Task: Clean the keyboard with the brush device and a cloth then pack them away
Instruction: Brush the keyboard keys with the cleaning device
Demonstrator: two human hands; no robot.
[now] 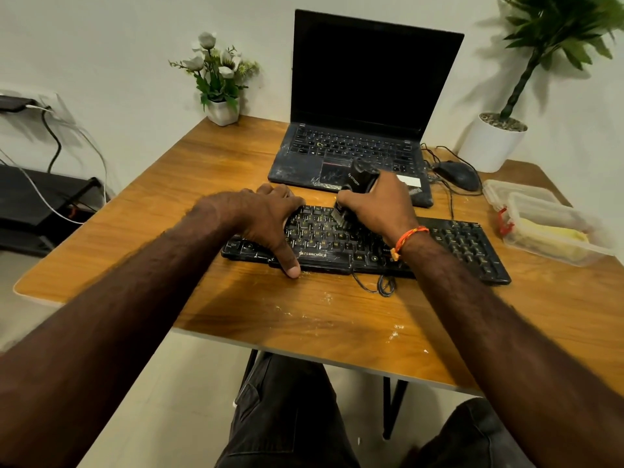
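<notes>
A black keyboard [466, 244] lies across the middle of the wooden table [236, 163]. My left hand [266, 221] grips its left part, fingers over the far edge and thumb on the near edge. My right hand [381, 204] holds a black brush device [359, 175] upright, with its bristle head [339, 216] down on the keys near the keyboard's middle. A clear plastic box [553, 231] at the right holds something yellow, perhaps a cloth.
A dusty open laptop [351, 153] stands behind the keyboard, a black mouse [457, 175] and cables to its right. A small flower pot [223, 111] sits at the back left, a large white plant pot [489, 143] at the back right. Pale crumbs [395, 331] dot the near table.
</notes>
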